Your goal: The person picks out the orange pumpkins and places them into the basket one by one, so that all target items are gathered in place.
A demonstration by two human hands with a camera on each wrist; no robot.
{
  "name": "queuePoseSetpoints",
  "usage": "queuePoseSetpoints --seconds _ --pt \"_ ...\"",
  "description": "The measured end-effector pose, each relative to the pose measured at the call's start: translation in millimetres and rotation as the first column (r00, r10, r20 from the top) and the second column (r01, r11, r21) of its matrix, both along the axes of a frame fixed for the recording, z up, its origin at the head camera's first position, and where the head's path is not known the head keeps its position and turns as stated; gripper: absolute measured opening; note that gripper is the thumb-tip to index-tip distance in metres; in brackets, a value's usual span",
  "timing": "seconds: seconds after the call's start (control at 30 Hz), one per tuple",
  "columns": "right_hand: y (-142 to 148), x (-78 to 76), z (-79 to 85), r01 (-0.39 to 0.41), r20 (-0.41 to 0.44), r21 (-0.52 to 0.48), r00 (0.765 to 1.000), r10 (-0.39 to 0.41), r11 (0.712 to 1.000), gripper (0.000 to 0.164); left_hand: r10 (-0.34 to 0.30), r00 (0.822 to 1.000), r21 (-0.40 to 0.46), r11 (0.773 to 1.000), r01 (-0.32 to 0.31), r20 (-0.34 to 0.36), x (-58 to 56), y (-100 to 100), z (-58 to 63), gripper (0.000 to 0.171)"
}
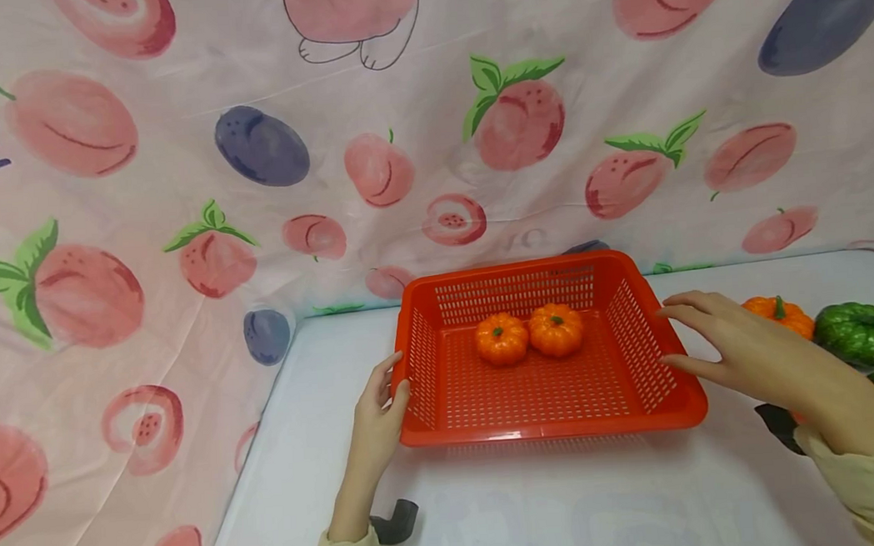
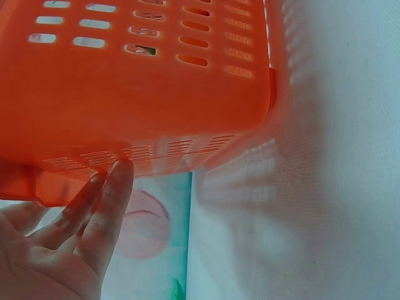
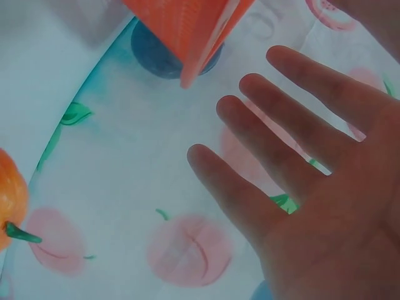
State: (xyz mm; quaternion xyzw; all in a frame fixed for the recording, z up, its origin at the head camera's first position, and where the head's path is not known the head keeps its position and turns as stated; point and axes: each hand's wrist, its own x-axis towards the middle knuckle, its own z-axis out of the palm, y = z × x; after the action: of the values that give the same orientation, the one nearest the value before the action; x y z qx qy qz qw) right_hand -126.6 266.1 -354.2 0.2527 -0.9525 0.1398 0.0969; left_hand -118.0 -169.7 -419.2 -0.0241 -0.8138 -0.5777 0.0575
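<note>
Printed cloth (image 1: 182, 155) backs a white table (image 1: 541, 500): left grip (image 1: 374, 415) pinches a red basket (image 1: 547, 428), right grip (image 1: 745, 346) spreads, empty.

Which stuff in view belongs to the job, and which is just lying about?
Job, judging by the hands:
red basket
two orange pumpkins inside it
left hand, touching the basket
right hand, near its other end

Probably just lying about:
orange pumpkin outside the basket
green pumpkins
fruit-print cloth

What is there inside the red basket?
Inside the red basket, two orange pumpkins sit side by side. What is directly beneath them cannot be seen, because they cover it.
</note>
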Motion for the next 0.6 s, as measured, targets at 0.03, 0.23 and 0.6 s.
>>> queuePoseSetpoints --seconds 0.03,0.23,0.6 --pt "2 0.6 -0.5 0.007 0.009 0.007 1.0 -0.007 1.0 0.057 0.001 1.0 -0.001 1.0 -0.001 0.0 -0.1 0 0.0 0.044" --pt "9 3.4 -3.0 0.035 0.053 0.022 0.998 -0.036 0.999 0.06 0.001 1.0 -0.006 1.0 -0.001 0.003 -0.5 0 -0.8 0.044" --pt "17 6.4 -7.1 0.068 0.031 0.016 0.997 -0.068 0.998 0.059 0.002 1.0 0.001 1.0 -0.002 0.002 -0.6 0 -0.8 0.044"
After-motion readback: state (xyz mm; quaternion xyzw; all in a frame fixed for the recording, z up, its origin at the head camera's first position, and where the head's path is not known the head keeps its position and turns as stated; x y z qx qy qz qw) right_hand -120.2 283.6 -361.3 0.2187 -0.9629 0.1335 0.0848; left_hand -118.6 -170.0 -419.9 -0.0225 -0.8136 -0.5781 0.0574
